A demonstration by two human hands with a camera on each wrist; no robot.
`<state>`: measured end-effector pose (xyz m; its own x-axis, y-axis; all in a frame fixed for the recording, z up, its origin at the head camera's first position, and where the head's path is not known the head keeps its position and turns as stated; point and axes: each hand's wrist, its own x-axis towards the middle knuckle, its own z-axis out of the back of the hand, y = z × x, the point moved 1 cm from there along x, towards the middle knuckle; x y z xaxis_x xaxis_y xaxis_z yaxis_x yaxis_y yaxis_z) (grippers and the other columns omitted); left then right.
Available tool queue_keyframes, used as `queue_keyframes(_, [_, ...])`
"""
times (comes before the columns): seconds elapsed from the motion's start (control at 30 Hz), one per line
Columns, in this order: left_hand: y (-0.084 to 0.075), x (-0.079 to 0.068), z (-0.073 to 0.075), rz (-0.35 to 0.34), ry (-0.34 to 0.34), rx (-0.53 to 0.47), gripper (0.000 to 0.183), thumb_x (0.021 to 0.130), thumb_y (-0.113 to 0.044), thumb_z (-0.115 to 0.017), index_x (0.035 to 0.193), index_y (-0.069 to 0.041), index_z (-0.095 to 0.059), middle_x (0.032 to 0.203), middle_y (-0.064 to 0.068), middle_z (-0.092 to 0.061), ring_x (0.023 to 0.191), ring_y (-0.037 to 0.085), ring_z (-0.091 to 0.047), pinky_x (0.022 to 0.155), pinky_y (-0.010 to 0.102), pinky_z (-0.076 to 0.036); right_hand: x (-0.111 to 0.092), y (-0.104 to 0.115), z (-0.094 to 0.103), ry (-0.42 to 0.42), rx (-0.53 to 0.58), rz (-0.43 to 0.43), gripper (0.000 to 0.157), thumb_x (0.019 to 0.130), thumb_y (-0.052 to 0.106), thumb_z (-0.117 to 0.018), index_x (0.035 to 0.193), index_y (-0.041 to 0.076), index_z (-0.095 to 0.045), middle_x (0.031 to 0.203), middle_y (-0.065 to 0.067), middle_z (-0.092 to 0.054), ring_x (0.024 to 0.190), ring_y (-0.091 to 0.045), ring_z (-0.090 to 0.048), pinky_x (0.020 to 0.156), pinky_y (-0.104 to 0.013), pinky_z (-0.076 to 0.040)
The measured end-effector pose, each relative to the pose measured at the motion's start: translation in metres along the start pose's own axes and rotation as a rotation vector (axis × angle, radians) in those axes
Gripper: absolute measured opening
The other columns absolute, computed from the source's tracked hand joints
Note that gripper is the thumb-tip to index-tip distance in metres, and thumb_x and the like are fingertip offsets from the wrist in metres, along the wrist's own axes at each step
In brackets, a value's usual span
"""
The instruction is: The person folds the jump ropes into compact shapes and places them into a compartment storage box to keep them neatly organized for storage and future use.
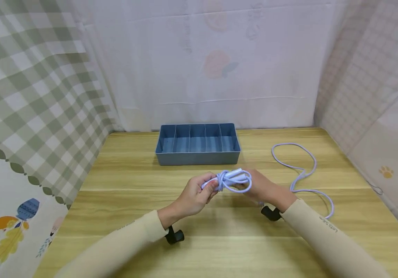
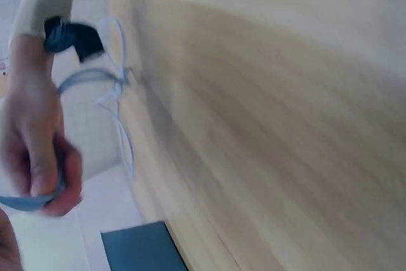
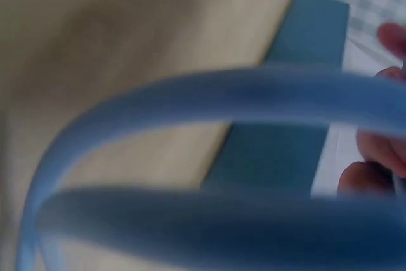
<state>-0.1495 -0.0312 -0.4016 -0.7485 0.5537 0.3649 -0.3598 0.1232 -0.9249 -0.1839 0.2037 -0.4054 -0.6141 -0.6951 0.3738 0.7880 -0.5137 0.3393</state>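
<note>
Lavender cord (image 1: 221, 180), gathered into a wrapped bundle, is held up in the air before patterned cloths (image 1: 216, 108) at the back and sides, above a wood-grain counter (image 1: 126, 216); beyond the bundle, near the counter's back edge, sits a blue-grey tray (image 1: 199, 158) with five compartments in a row; to the right a loose length (image 1: 303, 177) of like colour lies curving on the counter, its link to the bundle hidden; left hand (image 1: 193, 195) is closed, pinching the bundle's left end between thumb and fingers; right hand (image 1: 263, 187), partly behind the loops, has its fingers curled round a strand, as the left wrist view shows; pale handles (image 1: 234, 172) jut from the wraps.
</note>
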Motion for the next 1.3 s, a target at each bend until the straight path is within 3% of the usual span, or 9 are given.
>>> queue_keyframes(0.13, [0.003, 0.002, 0.006, 0.121, -0.066, -0.008, 0.027, 0.111, -0.017, -0.046, 0.101, 0.005, -0.058, 0.072, 0.005, -0.048, 0.057, 0.009, -0.041, 0.049, 0.021, -0.034, -0.009, 0.006, -0.014, 0.045, -0.109, -0.018, 0.008, 0.096, 0.012, -0.072, 0.102, 0.015, -0.068, 0.090, 0.004, -0.068, 0.078, -0.014, -0.065, 0.068, -0.035, -0.056])
queue_keyframes(0.33, [0.008, -0.001, 0.007, 0.216, 0.000, -0.081, 0.049, 0.100, -0.041, -0.052, 0.105, 0.007, -0.055, 0.074, 0.003, -0.048, 0.060, 0.009, -0.042, 0.051, 0.021, -0.035, -0.014, 0.017, -0.019, 0.071, -0.196, 0.008, 0.007, 0.098, 0.019, -0.070, 0.102, 0.020, -0.065, 0.093, 0.007, -0.066, 0.084, -0.015, -0.066, 0.070, -0.040, -0.056])
queue_keyframes(0.43, [0.009, 0.000, 0.007, 0.206, -0.004, -0.014, 0.042, 0.102, -0.037, -0.059, 0.108, 0.005, -0.059, 0.070, 0.000, -0.047, 0.056, 0.009, -0.042, 0.048, 0.022, -0.034, -0.014, 0.021, -0.022, 0.058, -0.268, 0.047, 0.009, 0.096, 0.018, -0.071, 0.100, 0.017, -0.063, 0.092, 0.004, -0.067, 0.081, -0.017, -0.066, 0.067, -0.038, -0.055])
queue_keyframes(0.57, [0.012, 0.003, 0.011, 0.213, -0.087, 0.098, 0.028, 0.107, -0.026, -0.057, 0.105, 0.002, -0.062, 0.067, -0.001, -0.048, 0.052, 0.009, -0.042, 0.045, 0.022, -0.033, -0.015, 0.030, -0.027, 0.070, -0.347, 0.118, 0.012, 0.097, 0.016, -0.067, 0.094, 0.013, -0.056, 0.077, 0.005, -0.060, 0.065, -0.012, -0.054, 0.056, -0.028, -0.038])
queue_keyframes(0.73, [0.023, 0.005, 0.018, 0.247, -0.206, 0.296, 0.032, 0.109, -0.029, -0.054, 0.091, -0.004, -0.062, 0.066, -0.002, -0.048, 0.054, 0.007, -0.040, 0.047, 0.022, -0.032, -0.014, 0.052, -0.028, 0.035, -0.427, 0.294, 0.012, 0.102, 0.016, -0.055, 0.091, 0.011, -0.053, 0.071, 0.006, -0.052, 0.058, -0.009, -0.047, 0.056, -0.025, -0.032])
queue_keyframes(0.83, [0.029, 0.002, 0.020, 0.265, -0.214, 0.394, 0.031, 0.108, -0.028, -0.055, 0.085, -0.007, -0.061, 0.066, -0.004, -0.048, 0.055, 0.006, -0.039, 0.048, 0.022, -0.031, -0.011, 0.063, -0.020, -0.004, -0.505, 0.386, 0.014, 0.101, 0.015, -0.046, 0.089, 0.011, -0.052, 0.070, 0.006, -0.046, 0.055, -0.010, -0.045, 0.056, -0.024, -0.030])
queue_keyframes(1.03, [0.030, -0.001, 0.009, 0.243, -0.046, 0.475, 0.031, 0.108, -0.025, -0.055, 0.081, -0.011, -0.059, 0.066, -0.007, -0.048, 0.057, 0.004, -0.041, 0.051, 0.021, -0.034, 0.006, 0.071, 0.016, -0.100, -0.528, 0.497, 0.009, 0.091, 0.005, -0.048, 0.090, 0.012, -0.055, 0.072, 0.005, -0.045, 0.054, -0.012, -0.042, 0.053, -0.025, -0.031])
queue_keyframes(1.17, [0.027, -0.006, 0.000, 0.143, 0.127, 0.458, 0.030, 0.109, -0.021, -0.053, 0.081, -0.012, -0.057, 0.068, -0.007, -0.048, 0.060, 0.002, -0.041, 0.055, 0.020, -0.036, 0.017, 0.060, 0.040, -0.131, -0.444, 0.481, 0.010, 0.095, 0.013, -0.058, 0.086, 0.016, -0.060, 0.071, 0.008, -0.045, 0.054, -0.008, -0.041, 0.051, -0.024, -0.027])
queue_keyframes(1.3, [0.023, -0.009, -0.005, 0.013, 0.252, 0.366, 0.026, 0.108, -0.015, -0.053, 0.083, -0.011, -0.056, 0.070, -0.007, -0.045, 0.061, 0.001, -0.039, 0.056, 0.018, -0.034, 0.023, 0.043, 0.053, -0.122, -0.360, 0.473, 0.008, 0.089, 0.026, -0.070, 0.086, 0.020, -0.067, 0.075, 0.012, -0.056, 0.056, -0.004, -0.045, 0.050, -0.023, -0.026])
